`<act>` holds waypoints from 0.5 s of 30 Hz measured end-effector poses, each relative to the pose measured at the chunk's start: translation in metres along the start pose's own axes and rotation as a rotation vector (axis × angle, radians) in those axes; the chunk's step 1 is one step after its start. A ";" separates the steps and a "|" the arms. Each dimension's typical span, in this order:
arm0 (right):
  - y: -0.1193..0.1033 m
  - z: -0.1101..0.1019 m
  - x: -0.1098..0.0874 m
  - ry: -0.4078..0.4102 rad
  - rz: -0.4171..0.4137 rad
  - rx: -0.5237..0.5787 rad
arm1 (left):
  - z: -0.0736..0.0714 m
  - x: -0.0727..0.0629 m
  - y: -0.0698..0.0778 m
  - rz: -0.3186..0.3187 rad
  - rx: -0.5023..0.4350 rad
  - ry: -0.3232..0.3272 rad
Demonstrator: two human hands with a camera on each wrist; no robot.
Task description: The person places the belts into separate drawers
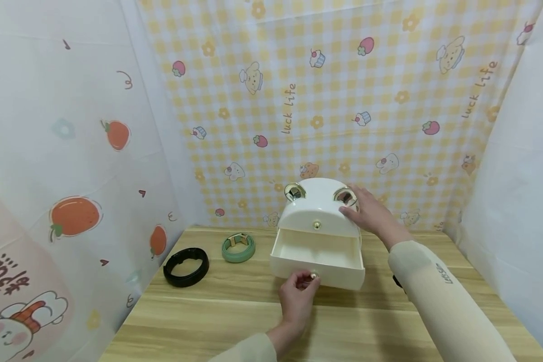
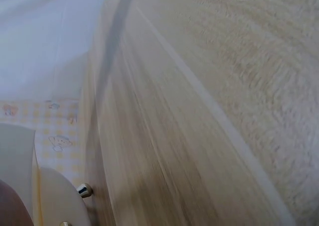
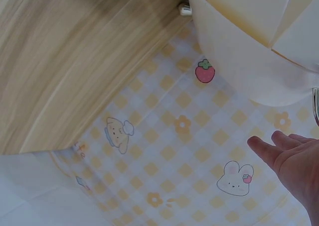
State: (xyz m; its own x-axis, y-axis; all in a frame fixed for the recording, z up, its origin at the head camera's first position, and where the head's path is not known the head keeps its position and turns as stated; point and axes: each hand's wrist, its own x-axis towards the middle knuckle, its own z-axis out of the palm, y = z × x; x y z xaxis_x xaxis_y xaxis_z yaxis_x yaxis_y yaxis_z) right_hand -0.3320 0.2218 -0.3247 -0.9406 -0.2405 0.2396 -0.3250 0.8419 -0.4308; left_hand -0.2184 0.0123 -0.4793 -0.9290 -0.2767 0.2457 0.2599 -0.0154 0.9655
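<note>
A light wood-grain table (image 1: 199,317) is carrying a white box (image 1: 315,201), with pale lines running across the wood in front of the box. Left of the box, a green belt (image 1: 238,256) with a gold-coloured buckle is lying coiled. Farther left of the box, a black belt (image 1: 186,280) is lying coiled too.

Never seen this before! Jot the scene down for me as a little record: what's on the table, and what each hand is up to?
Surface: wooden table
Box: white, two gold rings on top
Drawer: pulled out
Left hand: pinches the drawer's knob
Right hand: at the box's upper right, fingers fairly straight
Green belt: coiled, left of the box
Black belt: coiled, farther left
Backdrop: yellow-checked cloth
</note>
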 end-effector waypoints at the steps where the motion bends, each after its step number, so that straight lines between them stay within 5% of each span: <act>1: 0.000 0.000 0.000 0.001 -0.001 -0.001 | -0.001 -0.001 0.000 -0.006 0.001 -0.001; 15: 0.000 0.000 -0.001 -0.011 0.006 0.009 | -0.006 -0.020 0.007 -0.044 -0.016 0.015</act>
State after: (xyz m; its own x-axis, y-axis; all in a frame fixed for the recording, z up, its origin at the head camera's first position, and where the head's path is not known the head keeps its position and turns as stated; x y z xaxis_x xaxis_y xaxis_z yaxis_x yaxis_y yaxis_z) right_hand -0.3309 0.2216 -0.3252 -0.9436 -0.2408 0.2271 -0.3200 0.8391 -0.4399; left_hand -0.1966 0.0119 -0.4778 -0.9357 -0.2896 0.2017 0.2233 -0.0430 0.9738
